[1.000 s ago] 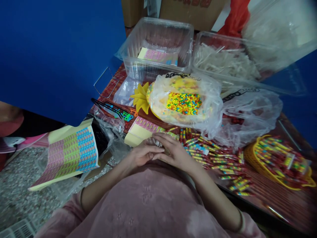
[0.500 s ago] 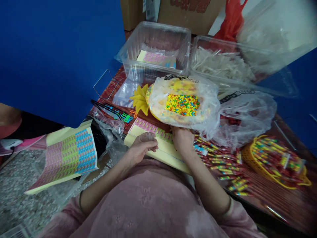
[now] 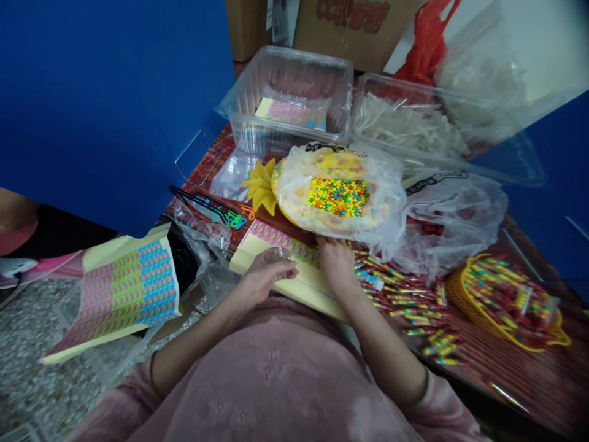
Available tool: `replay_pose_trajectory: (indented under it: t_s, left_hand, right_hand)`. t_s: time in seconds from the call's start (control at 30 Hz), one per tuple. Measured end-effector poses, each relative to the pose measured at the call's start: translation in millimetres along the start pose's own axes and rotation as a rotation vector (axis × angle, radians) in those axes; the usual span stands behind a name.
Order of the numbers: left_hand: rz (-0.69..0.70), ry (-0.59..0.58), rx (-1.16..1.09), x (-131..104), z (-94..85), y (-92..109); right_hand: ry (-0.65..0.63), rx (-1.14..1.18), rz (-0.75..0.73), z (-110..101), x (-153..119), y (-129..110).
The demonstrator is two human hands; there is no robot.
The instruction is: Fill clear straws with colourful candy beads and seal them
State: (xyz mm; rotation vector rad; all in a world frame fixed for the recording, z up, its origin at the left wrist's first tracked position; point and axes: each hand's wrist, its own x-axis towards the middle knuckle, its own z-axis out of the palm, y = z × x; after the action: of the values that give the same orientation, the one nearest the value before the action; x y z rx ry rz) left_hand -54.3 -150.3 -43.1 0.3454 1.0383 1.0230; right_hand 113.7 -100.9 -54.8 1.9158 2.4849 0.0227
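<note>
My left hand [image 3: 269, 273] is over a yellow-backed sticker sheet [image 3: 306, 287], its thumb and fingers pressed around a small clear thing, too faint to make out. At the sheet's upper right edge, my right hand [image 3: 337, 261] has its fingers bent down; the tips are hidden, and whether they hold anything does not show. Just beyond lies a pineapple-shaped dish [image 3: 261, 187] lined with a clear bag full of small colourful candies [image 3: 339, 196]. Filled candy tubes [image 3: 414, 301] lie in a heap right of my right hand.
A yellow basket [image 3: 453, 294] of filled tubes stands at the right. Behind the dish are a clear tub [image 3: 289, 67] with sticker sheets and a clear tray of pale tubes [image 3: 405, 126]. Another sticker sheet [image 3: 126, 285] hangs at the left, near a wire stand [image 3: 200, 158].
The camera view has shifted slightly. My right hand has pulled back a little at the dish's near edge; my left hand stays nearly in place.
</note>
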Motion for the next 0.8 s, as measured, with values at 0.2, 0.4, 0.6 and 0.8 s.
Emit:
replay_pose_trajectory:
  t_s: [0.2, 0.4, 0.6, 0.8]
  left_hand:
    - [0.055, -0.003, 0.023, -1, 0.7, -1]
    - [0.188, -0.008, 0.032, 0, 4.5, -8]
    - [0.263, -0.029, -0.034, 0, 8.0, -8]
    - [0.282, -0.035, -0.065, 0, 8.1, -12]
  right_hand:
    - [-0.04, -0.015, -0.094, -1, 3, 9]
    - [0.222, 0.831, -0.085, 12, -17, 11]
    - [0.077, 1.496, 0.021, 11, -33, -9]
    - [0.196, 1.17, -0.099, -5, -40, -16]
